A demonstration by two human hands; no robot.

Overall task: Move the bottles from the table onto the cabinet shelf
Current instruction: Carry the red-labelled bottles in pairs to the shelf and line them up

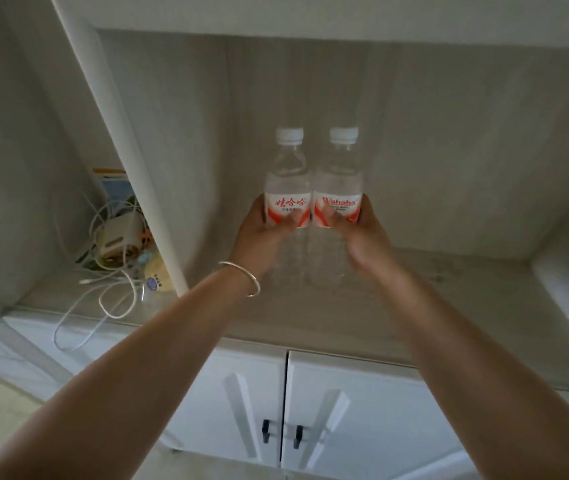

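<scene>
Beyond the white cabinet doors [328, 410], two clear bottles are held upright and touching over the middle of the cabinet shelf [449, 306], the left bottle [288, 181] gripped by the left hand [262, 237], the right bottle [338, 181] by the right hand [362, 237].

I saw both forearms bare, no sleeves in view; the left wrist wore one thin silver bangle [241, 277], plain and round, hanging loose.
</scene>
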